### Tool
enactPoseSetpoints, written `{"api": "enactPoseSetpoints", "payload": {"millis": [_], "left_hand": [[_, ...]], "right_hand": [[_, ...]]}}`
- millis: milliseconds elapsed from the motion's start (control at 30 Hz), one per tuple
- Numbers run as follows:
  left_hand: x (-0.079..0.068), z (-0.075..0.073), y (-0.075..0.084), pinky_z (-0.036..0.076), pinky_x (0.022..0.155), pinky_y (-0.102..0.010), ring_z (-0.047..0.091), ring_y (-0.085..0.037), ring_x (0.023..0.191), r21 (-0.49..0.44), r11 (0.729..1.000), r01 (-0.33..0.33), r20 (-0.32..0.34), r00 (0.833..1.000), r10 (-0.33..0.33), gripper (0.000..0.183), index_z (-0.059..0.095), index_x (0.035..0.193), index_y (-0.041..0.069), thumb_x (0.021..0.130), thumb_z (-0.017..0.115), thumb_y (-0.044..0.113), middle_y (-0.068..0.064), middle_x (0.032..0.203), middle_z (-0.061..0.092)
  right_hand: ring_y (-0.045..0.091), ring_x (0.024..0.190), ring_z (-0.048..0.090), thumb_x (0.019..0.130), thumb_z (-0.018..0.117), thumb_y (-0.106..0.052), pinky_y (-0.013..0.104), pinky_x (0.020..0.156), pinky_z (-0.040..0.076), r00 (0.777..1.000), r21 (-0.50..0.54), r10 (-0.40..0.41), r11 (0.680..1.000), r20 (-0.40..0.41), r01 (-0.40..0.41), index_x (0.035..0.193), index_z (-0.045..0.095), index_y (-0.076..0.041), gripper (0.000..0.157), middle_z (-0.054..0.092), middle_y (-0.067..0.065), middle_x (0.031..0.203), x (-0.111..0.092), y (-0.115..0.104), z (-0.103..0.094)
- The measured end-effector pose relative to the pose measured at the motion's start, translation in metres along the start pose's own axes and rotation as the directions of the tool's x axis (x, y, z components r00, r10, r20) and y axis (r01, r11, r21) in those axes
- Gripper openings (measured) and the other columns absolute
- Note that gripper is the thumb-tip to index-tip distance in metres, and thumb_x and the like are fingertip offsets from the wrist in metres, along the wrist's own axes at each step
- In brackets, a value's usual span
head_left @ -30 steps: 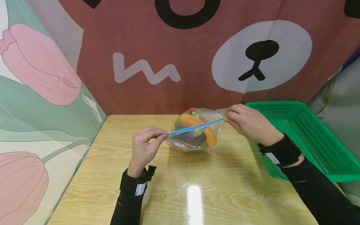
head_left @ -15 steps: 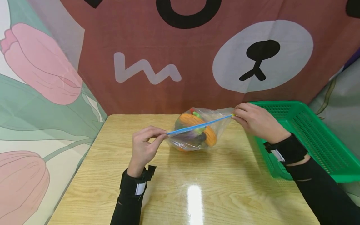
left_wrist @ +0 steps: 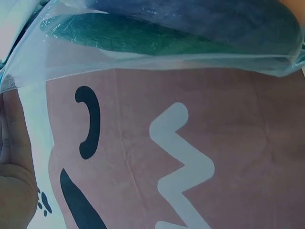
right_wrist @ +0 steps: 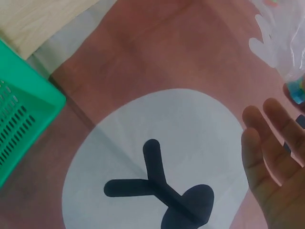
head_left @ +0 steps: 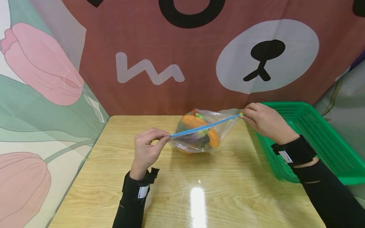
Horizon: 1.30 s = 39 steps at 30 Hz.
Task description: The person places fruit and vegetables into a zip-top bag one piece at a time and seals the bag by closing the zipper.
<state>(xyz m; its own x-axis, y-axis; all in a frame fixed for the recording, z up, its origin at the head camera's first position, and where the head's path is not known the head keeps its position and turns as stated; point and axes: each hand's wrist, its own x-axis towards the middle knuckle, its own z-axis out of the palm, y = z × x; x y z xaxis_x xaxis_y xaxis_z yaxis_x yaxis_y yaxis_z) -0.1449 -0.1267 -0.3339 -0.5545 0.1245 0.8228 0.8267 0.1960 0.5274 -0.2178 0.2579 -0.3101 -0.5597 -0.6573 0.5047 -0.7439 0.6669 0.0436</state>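
Observation:
A clear zip bag (head_left: 228, 126) full of toy vegetables sits at the back of the table, its blue zip strip (head_left: 205, 125) slanting up to the right. My left hand (head_left: 146, 148) pinches the strip's left end between thumb and forefinger. With my right hand (head_left: 266, 123) I pinch the small yellow slider (head_left: 241, 114) at the right end. Orange ridged pieces (head_left: 214, 138) and a purple one show through the plastic. A long green vegetable (left_wrist: 133, 36) appears through the bag in the left wrist view. In the right wrist view, the other fingers (right_wrist: 252, 157) extend away from the pinch.
A green slotted basket (head_left: 328, 136) stands at the table's right side, partly behind my right forearm. The wooden table (head_left: 176, 190) ends at a brown bear-print cloth (head_left: 196, 85) at the back. A flower-print cloth (head_left: 28, 133) hangs on the left.
My right hand has slid to the right with the yellow slider, and more of the blue strip shows between the hands. The left hand has stayed in place.

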Motion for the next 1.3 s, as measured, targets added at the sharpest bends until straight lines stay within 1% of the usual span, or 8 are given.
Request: {"api": "enactPoseSetpoints", "payload": {"millis": [233,367,467,600,733,833,1133,1300], "left_hand": [[-0.002,0.02,0.009,0.051,0.062,-0.023,0.063,-0.016,0.068,-0.113,0.992,-0.055,0.1,0.993,0.066,0.004,0.073,0.084,0.0,0.084,0.071,0.003,-0.008,0.079,0.067],[-0.007,0.038,0.016,0.051,0.061,-0.024,0.062,-0.015,0.068,-0.19,0.978,-0.085,0.15,0.982,0.114,0.004,0.072,0.086,0.0,0.084,0.07,0.002,-0.008,0.079,0.067],[-0.009,0.054,0.019,0.051,0.062,-0.023,0.063,-0.014,0.07,-0.228,0.967,-0.111,0.188,0.97,0.156,0.006,0.072,0.086,-0.001,0.08,0.071,-0.003,-0.008,0.079,0.068],[-0.014,0.073,0.022,0.052,0.066,-0.022,0.065,-0.013,0.074,-0.254,0.957,-0.143,0.239,0.949,0.205,0.006,0.072,0.085,-0.001,0.08,0.072,-0.002,-0.009,0.08,0.069],[-0.021,0.085,0.023,0.051,0.068,-0.02,0.065,-0.012,0.076,-0.27,0.954,-0.131,0.282,0.937,0.209,0.008,0.072,0.087,-0.002,0.079,0.072,-0.003,-0.009,0.081,0.069],[-0.024,0.091,0.026,0.049,0.065,-0.018,0.063,-0.01,0.076,-0.285,0.953,-0.1,0.318,0.928,0.193,0.012,0.072,0.088,-0.001,0.077,0.072,-0.005,-0.008,0.083,0.069],[-0.026,0.095,0.017,0.049,0.076,-0.022,0.058,-0.005,0.093,-0.215,0.976,-0.037,0.472,0.871,0.137,0.022,0.07,0.103,0.004,0.085,0.072,0.016,-0.004,0.101,0.065],[-0.023,0.065,-0.021,0.041,0.096,-0.039,0.051,-0.021,0.115,0.055,0.969,0.243,0.434,0.868,-0.242,0.04,0.064,0.117,0.005,0.098,0.051,0.037,-0.009,0.121,0.056]], "right_hand": [[0.018,0.059,0.052,0.083,0.07,-0.007,0.036,0.053,0.044,0.99,-0.005,0.143,0.99,0.0,-0.143,0.099,0.071,0.0,0.017,0.06,0.006,0.075,-0.005,-0.004,0.012],[0.015,0.052,0.054,0.093,0.061,-0.013,0.034,0.049,0.043,0.94,0.129,0.326,0.933,0.096,-0.337,0.116,0.066,0.002,0.028,0.064,0.007,0.07,-0.007,-0.008,0.015],[0.015,0.053,0.059,0.102,0.044,-0.023,0.028,0.048,0.046,0.831,0.315,0.466,0.774,0.304,-0.549,0.142,0.036,0.007,0.051,0.067,0.012,0.079,-0.008,-0.015,0.013],[0.027,0.075,0.068,0.103,0.028,-0.041,0.037,0.059,0.055,0.68,0.511,0.485,0.449,0.55,-0.733,0.147,-0.01,0.003,0.073,0.062,0.027,0.108,-0.012,-0.031,0.011],[0.036,0.093,0.065,0.1,0.018,-0.054,0.047,0.066,0.054,0.625,0.61,0.377,0.174,0.684,-0.773,0.149,0.008,0.004,0.077,0.046,0.034,0.126,-0.021,-0.05,0.015],[0.042,0.106,0.058,0.098,0.013,-0.058,0.05,0.07,0.053,0.605,0.625,0.295,0.033,0.739,-0.78,0.145,0.019,0.001,0.075,0.028,0.033,0.141,-0.026,-0.057,0.017],[0.03,0.102,0.06,0.102,0.029,-0.039,0.047,0.082,0.05,0.604,0.646,0.252,-0.132,0.756,-0.752,0.144,0.006,0.009,0.067,0.024,0.034,0.137,-0.032,-0.058,0.027],[0.014,0.086,0.062,0.098,0.028,-0.02,0.035,0.078,0.051,0.611,0.667,0.305,-0.127,0.73,-0.734,0.135,0.02,0.013,0.051,0.039,0.019,0.117,-0.036,-0.055,0.039]]}}
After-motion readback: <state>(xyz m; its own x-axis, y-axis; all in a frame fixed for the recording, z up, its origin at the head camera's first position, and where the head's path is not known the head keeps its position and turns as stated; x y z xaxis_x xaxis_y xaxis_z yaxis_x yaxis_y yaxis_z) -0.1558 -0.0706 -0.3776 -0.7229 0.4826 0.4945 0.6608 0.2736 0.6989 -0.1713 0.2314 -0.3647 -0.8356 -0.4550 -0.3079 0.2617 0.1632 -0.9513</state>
